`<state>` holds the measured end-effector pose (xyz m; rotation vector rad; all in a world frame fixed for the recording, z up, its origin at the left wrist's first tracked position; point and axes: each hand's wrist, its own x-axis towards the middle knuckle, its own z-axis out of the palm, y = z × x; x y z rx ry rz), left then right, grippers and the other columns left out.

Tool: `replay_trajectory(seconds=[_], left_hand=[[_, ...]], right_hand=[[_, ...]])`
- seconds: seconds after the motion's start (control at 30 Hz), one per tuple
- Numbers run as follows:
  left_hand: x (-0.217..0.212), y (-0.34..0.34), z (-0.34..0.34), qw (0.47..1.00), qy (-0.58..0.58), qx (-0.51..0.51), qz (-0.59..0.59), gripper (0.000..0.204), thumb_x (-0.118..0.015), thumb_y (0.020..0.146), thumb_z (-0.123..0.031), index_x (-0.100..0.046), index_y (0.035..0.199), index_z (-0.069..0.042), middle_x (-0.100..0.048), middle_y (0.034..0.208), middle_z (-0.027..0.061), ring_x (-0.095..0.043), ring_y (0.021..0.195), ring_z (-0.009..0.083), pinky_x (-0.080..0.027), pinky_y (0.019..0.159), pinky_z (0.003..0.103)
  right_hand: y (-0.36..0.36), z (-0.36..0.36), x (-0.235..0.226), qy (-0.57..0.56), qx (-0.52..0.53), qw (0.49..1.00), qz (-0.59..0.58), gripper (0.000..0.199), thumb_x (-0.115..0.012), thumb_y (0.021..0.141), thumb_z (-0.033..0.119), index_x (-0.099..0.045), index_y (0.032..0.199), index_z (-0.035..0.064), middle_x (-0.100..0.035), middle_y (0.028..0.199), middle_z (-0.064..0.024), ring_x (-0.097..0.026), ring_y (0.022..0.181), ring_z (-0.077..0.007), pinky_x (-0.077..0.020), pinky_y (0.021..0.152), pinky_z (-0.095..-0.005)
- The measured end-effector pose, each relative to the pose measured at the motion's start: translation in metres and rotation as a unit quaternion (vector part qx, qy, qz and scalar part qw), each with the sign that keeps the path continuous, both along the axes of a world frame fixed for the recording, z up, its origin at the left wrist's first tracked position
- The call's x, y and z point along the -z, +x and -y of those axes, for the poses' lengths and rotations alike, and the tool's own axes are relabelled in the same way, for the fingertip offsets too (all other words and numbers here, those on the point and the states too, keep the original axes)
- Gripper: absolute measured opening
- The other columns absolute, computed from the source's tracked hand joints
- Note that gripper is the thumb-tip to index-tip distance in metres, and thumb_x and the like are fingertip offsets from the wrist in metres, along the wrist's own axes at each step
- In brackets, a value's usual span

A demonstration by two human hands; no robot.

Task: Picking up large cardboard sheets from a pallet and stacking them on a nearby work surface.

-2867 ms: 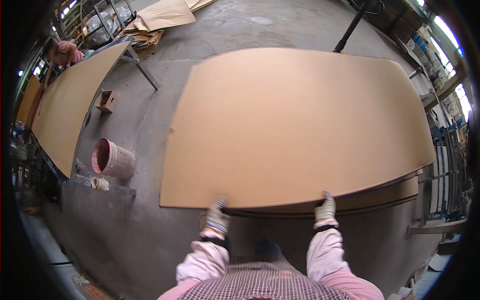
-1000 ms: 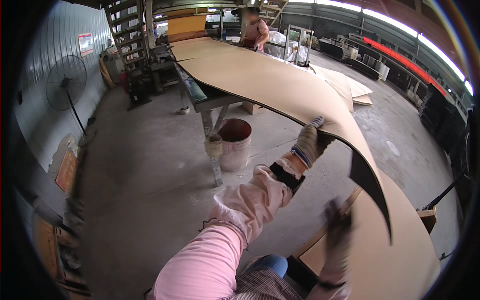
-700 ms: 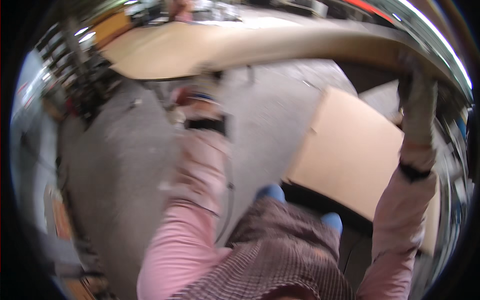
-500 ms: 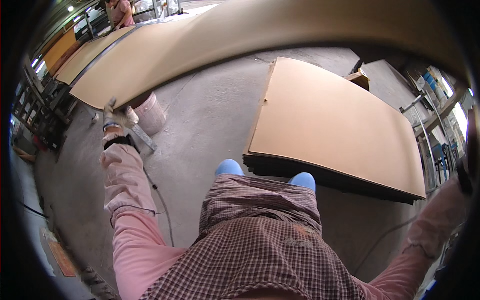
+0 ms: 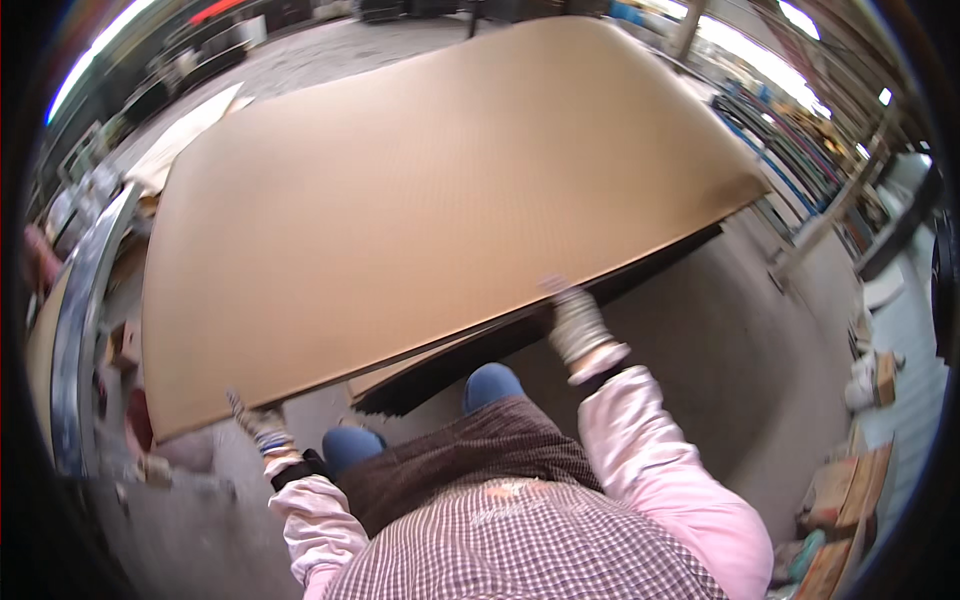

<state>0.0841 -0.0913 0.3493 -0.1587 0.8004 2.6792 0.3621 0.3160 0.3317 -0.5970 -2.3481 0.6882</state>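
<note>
A large tan sheet (image 5: 430, 220) spreads out in front of me, above a stack of like sheets with dark edges (image 5: 450, 370). My left hand (image 5: 262, 425), in a pale knitted glove, grips its near edge toward the left corner, thumb on top and fingers hidden underneath. Farther right along the same edge, my gloved right hand (image 5: 578, 325) holds on too, slightly blurred, with its fingers partly under the sheet. The sheet's far right corner curves downward. Most of the stack is hidden beneath it.
On the left runs a long metal rail (image 5: 85, 290) of a machine, with a reddish bucket (image 5: 140, 425) below it. Racks with long bars (image 5: 780, 150) stand at the far right. Wooden boards and boxes (image 5: 845, 490) lie at the near right.
My view has turned to the right. The sheet has come off the machine side and now lies over the stack. My right hand has come into view on its near edge.
</note>
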Motion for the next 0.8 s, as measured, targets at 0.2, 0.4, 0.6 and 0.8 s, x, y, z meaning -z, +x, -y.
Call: replay_trajectory(seconds=[0.2,0.4,0.6,0.8], left_hand=[[0.11,-0.03,-0.08,0.993,-0.028,-0.017,0.118,0.03,-0.06,0.069,-0.03,-0.057,0.091,-0.008,-0.059,0.089,0.0053,-0.056,0.079,0.0199,-0.047,0.071,0.031],[0.167,-0.02,-0.049,0.97,-0.166,0.075,0.162,0.04,-0.058,0.069,-0.033,-0.051,0.1,-0.008,-0.055,0.096,0.0079,-0.052,0.086,0.0215,-0.044,0.076,0.036],[0.273,-0.028,-0.061,0.96,-0.084,-0.025,0.266,0.048,-0.058,0.068,-0.031,-0.044,0.109,-0.012,-0.048,0.109,0.0092,-0.044,0.098,0.0293,-0.034,0.085,0.046],[0.286,-0.05,-0.053,0.915,-0.163,-0.036,0.366,0.052,-0.058,0.068,-0.037,-0.043,0.11,-0.011,-0.046,0.112,0.0104,-0.042,0.102,0.0324,-0.031,0.085,0.05]], right_hand=[[-0.052,-0.054,0.087,-0.471,0.115,0.865,-0.133,0.027,-0.062,0.07,0.021,-0.055,0.091,0.0068,-0.054,0.088,-0.0056,-0.049,0.079,-0.0181,-0.0394,0.075,-0.0286],[-0.017,-0.126,0.116,-0.614,0.247,0.732,-0.162,0.058,-0.063,0.067,0.032,-0.042,0.113,0.0015,-0.042,0.117,-0.0109,-0.037,0.106,-0.0205,-0.0238,0.095,-0.0283],[-0.009,-0.134,0.196,-0.608,0.367,0.689,-0.143,0.043,-0.066,0.064,0.011,-0.05,0.102,-0.0023,-0.05,0.108,-0.0142,-0.046,0.098,-0.0257,-0.0303,0.091,-0.0351],[-0.023,-0.174,0.205,-0.515,0.555,0.652,-0.035,0.05,-0.068,0.066,0.028,-0.05,0.1,-0.004,-0.052,0.104,-0.0184,-0.053,0.087,-0.0253,-0.0404,0.079,-0.0351]])
